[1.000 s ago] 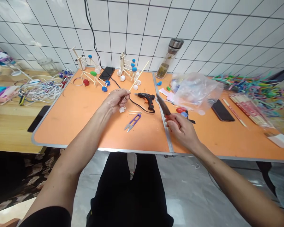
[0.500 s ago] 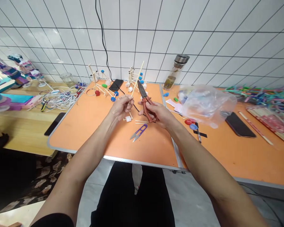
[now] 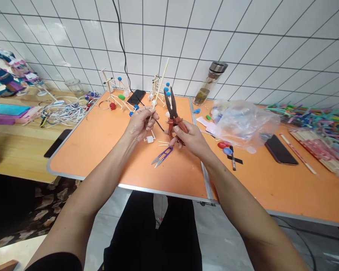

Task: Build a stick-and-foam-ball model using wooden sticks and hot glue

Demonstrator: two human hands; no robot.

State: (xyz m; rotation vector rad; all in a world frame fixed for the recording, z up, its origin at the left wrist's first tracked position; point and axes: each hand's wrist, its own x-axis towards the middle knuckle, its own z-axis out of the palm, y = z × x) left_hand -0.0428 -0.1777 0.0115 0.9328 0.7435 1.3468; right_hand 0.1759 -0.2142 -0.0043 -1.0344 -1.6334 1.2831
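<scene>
My left hand (image 3: 142, 121) is closed around the lower part of a thin wooden stick (image 3: 162, 78), which slants up to the right. In my right hand (image 3: 189, 136) are long-nose pliers (image 3: 172, 107) with red-brown handles; their jaws are spread and point up, just right of the stick. Beneath my hands lie purple thread snips (image 3: 163, 156) and short stick pieces (image 3: 163, 143). A small white piece on sticks (image 3: 149, 139) sits below my left fingers. Behind, two stick frames with coloured caps stand, one on the left (image 3: 113, 92) and one partly hidden (image 3: 155, 86).
A glass bottle (image 3: 203, 88) stands by the tiled wall, beside a clear plastic bag (image 3: 240, 122). Phones lie at the back (image 3: 136, 97), right (image 3: 281, 149) and left (image 3: 56, 143). A black cord hangs down the wall. Packed sticks (image 3: 319, 150) are at the right.
My right hand has brought the pliers left from beyond the table seam to beside the stick. Their jaws have opened. The left hand keeps hold of the stick.
</scene>
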